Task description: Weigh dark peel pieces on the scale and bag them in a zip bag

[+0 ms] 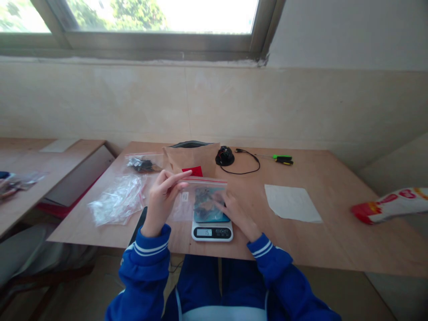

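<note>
A clear zip bag (209, 183) with a red seal line lies over the blue-topped kitchen scale (212, 232). Small items inside the bag are too blurred to name. My left hand (164, 196) pinches the bag's upper left corner between thumb and forefinger. My right hand (239, 213) rests at the bag's right side, its fingers spread against the contents; whether they are inside or outside the plastic I cannot tell. The scale's small display shows digits that look like 157. Just behind the bag's top edge, a red piece (197, 171) shows against a brown paper bag (174, 157).
Left of my hands lie a pile of clear plastic bags (117, 200) and a bag of dark parts (142, 164). Behind stand a black dome-shaped device (224, 156) with a cable and screwdrivers (283, 159). To the right are white paper (292, 203) and a red-white package (388, 206).
</note>
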A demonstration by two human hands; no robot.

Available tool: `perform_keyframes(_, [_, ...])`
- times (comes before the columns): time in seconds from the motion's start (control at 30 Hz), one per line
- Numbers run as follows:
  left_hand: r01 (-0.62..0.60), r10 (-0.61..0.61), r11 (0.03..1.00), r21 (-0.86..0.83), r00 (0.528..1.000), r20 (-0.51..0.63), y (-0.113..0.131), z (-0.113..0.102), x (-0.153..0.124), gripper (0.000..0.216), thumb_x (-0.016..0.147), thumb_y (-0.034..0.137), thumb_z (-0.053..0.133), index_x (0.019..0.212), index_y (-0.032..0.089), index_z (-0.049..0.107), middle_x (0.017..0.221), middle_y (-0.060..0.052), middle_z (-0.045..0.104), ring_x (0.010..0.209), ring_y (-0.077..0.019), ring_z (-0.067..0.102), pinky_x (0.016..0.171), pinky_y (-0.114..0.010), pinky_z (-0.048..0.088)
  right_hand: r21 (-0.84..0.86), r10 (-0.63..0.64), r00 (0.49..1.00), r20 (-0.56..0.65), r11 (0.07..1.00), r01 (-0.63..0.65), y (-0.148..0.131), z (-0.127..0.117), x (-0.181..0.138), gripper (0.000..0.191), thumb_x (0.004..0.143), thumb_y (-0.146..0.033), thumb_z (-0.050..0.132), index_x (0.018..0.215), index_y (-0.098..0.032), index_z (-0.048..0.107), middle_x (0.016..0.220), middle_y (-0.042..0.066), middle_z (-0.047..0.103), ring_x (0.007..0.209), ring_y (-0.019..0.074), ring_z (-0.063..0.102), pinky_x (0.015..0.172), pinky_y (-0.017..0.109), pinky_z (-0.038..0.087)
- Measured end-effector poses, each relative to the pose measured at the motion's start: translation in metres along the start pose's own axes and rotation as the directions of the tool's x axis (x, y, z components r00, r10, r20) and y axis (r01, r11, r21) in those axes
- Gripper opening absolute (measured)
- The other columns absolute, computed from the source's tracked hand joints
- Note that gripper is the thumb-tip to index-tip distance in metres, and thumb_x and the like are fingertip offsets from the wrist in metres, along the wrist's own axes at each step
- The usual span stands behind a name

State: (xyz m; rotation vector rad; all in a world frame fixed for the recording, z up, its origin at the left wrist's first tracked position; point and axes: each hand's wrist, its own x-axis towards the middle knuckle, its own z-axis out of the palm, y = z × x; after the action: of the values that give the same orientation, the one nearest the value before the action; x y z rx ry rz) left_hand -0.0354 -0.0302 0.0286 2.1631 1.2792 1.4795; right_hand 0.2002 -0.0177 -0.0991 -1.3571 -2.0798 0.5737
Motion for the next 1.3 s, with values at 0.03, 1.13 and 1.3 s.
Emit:
perform_keyframes(0.03, [0.001, -0.001, 1.0, 0.003, 1.0, -0.005, 0.001, -0.001, 0.0, 0.023, 0.092, 0.031, 0.057, 0.11, 0.027, 0.071, 0.075, 0.002, 0.047, 0.066, -0.0097, 0.049, 0.059, -0.022, 0.043, 0.041, 0.007, 1.0, -0.01, 0.999, -0.007, 0.0, 0.0, 0.0, 0.019, 0.092, -0.03, 0.054, 0.108, -0.018, 0.058, 0.11, 0.011, 0.066, 0.102, 0.0241, 0.064, 0.091, 0.042, 0.052])
perform_keyframes(1.13, [-0.25, 0.307, 0.948, -0.197, 0.884, 0.352, 0.026, -0.013, 0.024, 0.021, 0.087, 0.033, 0.062, 0.103, 0.027, 0.075, 0.071, 0.0, 0.051, 0.063, -0.0087, 0.052, 0.054, -0.019, 0.045, 0.284, -0.196, 0.863, 0.465, 0.957, 0.064, -0.069, -0.153, 0.059, 0.04, 0.086, -0.048, 0.058, 0.102, -0.014, 0.074, 0.101, 0.008, 0.073, 0.092, 0.0193, 0.066, 0.079, 0.027, 0.048])
perform_keyframes(1.3, [-0.252, 0.305, 0.951, -0.18, 0.862, 0.404, 0.025, -0.015, 0.031, 0.022, 0.088, 0.034, 0.061, 0.103, 0.027, 0.075, 0.075, -0.001, 0.053, 0.067, -0.0099, 0.055, 0.058, -0.021, 0.048, 0.153, -0.198, 0.814, 0.546, 0.979, 0.136, -0.075, -0.164, 0.063, 0.038, 0.086, -0.046, 0.06, 0.103, -0.016, 0.076, 0.098, 0.006, 0.075, 0.086, 0.0175, 0.066, 0.072, 0.024, 0.047])
